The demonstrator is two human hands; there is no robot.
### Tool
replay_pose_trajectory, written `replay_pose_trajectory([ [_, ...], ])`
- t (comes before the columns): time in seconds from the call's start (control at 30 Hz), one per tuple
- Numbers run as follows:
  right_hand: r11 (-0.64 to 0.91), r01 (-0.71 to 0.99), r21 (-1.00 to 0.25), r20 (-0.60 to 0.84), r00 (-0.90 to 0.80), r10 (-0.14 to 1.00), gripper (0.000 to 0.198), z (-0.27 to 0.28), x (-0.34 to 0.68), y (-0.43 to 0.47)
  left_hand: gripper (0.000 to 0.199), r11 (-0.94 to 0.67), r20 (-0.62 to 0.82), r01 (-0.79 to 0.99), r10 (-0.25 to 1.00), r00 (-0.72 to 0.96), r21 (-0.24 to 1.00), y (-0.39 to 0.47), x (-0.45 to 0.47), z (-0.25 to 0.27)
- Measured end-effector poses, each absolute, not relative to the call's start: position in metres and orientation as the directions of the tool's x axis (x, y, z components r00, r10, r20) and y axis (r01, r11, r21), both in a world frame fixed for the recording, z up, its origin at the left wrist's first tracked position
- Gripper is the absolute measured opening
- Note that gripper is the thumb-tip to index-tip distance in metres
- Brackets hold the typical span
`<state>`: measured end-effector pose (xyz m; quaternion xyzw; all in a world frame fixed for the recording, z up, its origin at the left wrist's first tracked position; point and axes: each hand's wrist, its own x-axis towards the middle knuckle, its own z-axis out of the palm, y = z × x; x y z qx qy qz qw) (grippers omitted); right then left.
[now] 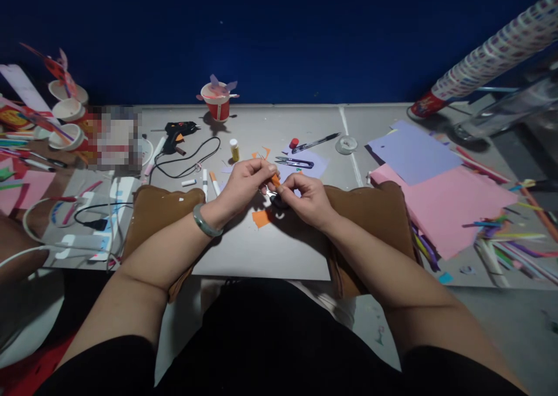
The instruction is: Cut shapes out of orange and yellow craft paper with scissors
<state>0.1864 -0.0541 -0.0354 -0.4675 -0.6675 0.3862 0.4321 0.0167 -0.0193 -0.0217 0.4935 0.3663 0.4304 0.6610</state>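
My left hand (248, 184), with a bangle at its wrist, pinches a small orange paper piece (276, 179) between thumb and fingers. From the other side my right hand (307, 198) closes its fingertips on the lower end of the same piece. Partly hidden beneath the hands is a dark thing with a shiny metal part (275, 200); its kind I cannot make out. A flat orange paper scrap (262, 219) lies on the table just below. Beyond the hands are thread snips (296, 162), a pen (316, 143), a red cap (294, 143) and a yellow glue stick (235, 150).
Brown cushions (370, 221) lie under both forearms. A hot glue gun (178, 133) with its looped cord and a decorated paper cup (218, 102) stand at the back. Tape (346, 145) and purple and pink paper (453, 204) lie right. At left are power strips (122, 204).
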Motion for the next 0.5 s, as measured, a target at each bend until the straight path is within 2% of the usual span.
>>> replay_pose_trajectory([
  [0.17,0.264,0.263,-0.928,0.228,-0.161,0.960,0.033,-0.0365,0.1859,-0.0528,0.044,0.218,-0.134,-0.198,0.921,0.365,0.956,-0.0156,0.0171,-0.0231],
  [0.5,0.219,0.200,-0.955,0.202,-0.105,0.974,0.040,-0.0384,0.1854,-0.0509,0.028,0.340,-0.222,-0.223,0.877,0.426,0.913,-0.0198,0.0185,-0.0232],
])
